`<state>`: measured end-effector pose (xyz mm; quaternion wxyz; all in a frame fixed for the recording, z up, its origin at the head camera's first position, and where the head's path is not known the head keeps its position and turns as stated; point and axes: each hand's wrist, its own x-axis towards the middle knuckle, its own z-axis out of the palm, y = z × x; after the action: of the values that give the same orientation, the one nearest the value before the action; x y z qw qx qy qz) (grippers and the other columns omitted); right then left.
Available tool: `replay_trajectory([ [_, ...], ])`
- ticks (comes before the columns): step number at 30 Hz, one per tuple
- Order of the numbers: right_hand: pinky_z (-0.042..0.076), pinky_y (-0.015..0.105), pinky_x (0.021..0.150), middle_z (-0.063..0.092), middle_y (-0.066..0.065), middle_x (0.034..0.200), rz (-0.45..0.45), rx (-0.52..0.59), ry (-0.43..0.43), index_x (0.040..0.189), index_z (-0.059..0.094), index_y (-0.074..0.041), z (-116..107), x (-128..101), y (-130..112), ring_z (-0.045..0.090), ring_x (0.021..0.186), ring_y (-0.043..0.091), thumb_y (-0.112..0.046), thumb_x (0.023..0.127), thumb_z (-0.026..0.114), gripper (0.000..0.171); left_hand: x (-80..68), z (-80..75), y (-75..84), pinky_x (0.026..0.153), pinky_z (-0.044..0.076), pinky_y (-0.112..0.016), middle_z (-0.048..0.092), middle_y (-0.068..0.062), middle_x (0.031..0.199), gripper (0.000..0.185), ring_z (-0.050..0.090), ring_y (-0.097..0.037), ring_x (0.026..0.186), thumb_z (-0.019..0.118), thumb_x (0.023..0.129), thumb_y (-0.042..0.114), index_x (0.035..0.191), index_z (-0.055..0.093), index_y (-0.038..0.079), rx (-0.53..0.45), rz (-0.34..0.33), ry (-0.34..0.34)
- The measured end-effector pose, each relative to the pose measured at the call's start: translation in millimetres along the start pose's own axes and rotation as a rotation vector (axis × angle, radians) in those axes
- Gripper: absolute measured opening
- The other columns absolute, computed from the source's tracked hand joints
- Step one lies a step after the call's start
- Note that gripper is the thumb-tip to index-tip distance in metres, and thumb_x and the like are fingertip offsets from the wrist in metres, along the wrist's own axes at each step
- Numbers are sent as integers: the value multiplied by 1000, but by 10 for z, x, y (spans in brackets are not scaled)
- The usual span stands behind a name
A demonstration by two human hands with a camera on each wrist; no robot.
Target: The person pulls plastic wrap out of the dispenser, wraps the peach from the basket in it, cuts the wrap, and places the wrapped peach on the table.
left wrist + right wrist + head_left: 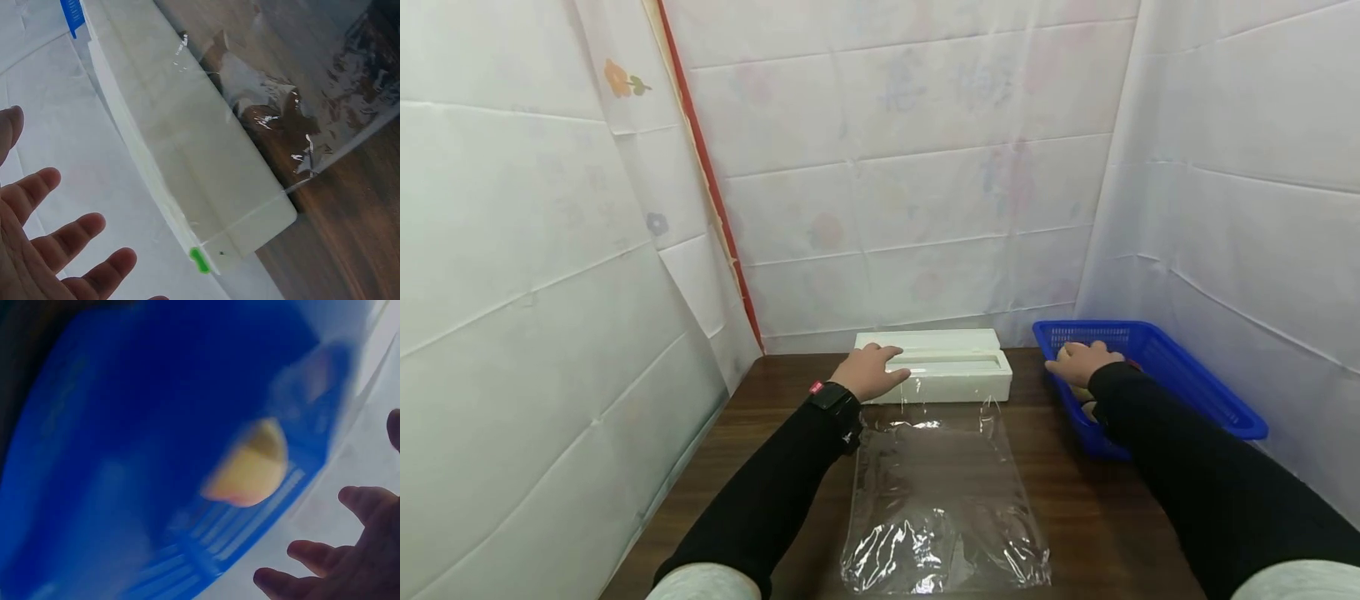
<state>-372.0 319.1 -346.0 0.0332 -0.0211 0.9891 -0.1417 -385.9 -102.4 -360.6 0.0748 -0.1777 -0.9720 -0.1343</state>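
- The left hand [871, 371] is being held over the left end of a white cling-film dispenser box [958, 367], with its fingers [75, 232] spread straight and gripping nothing; whether the palm is touching the box cannot be told.
- The box is being kept at the back of a dark wooden table [752, 467], close to the white sheeted back wall [910, 167], lying lengthwise across the table.
- A sheet of clear cling film [936, 500] is being shown drawn out from the box towards the person, lying flat on the table between the two black sleeves and wrinkled at its near edge.
- A small green mark [199, 260] is being shown at one end of the box in the left wrist view.
- The right hand [1081, 360] is being held inside a blue plastic basket [1195, 383] at the right of the table, fingers [312, 553] loosely open, with nothing seen to be held.
- A pale yellowish piece of fruit [250, 465] is being shown lying in the basket, near the right hand but apart from it; the right wrist view is blurred, so its kind cannot be told.
- A black wristband [833, 398] is being worn on the left wrist.
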Motion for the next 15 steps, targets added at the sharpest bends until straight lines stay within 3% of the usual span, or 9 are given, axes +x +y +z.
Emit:
replay_trajectory([
  [3,35,75,106,26,52,147,59,60,-76,162,26,8,-27,-131,123,35,133,68,-70,103,45,99,-49,1,-23,110,50,-60,53,-15,158,59,50,-43,146,57,106,57,158,52,30,-12,-16,-3],
  [6,36,73,111,18,55,151,99,124,-162,164,18,8,-42,-222,205,31,136,68,-72,104,38,102,-98,-2,-27,109,50,-61,53,-16,158,60,50,-45,146,57,106,57,158,52,28,-17,-20,-9],
  [7,35,73,114,16,55,154,89,119,-186,163,18,11,-42,-228,240,30,140,68,-74,105,33,104,-119,-8,-22,109,50,-61,53,-16,157,60,50,-46,145,57,107,57,158,52,27,-19,-18,-9],
  [10,31,71,121,15,52,159,22,95,-229,158,20,20,-58,-249,313,24,148,67,-59,111,27,92,-166,-13,-4,109,50,-61,54,-17,156,59,52,-45,143,57,107,55,158,53,25,-25,-16,-9],
  [13,37,68,117,30,48,157,13,125,-247,156,22,23,-81,-275,372,37,143,63,-47,109,45,87,-175,6,-15,110,50,-60,54,-18,156,59,53,-44,143,57,107,55,158,53,25,-33,-23,-7],
  [15,40,66,111,36,47,153,48,188,-255,157,19,21,-81,-282,410,44,135,59,-40,101,63,94,-158,38,-45,111,49,-60,53,-17,157,59,51,-43,144,56,107,56,158,53,25,-33,-36,-6],
])
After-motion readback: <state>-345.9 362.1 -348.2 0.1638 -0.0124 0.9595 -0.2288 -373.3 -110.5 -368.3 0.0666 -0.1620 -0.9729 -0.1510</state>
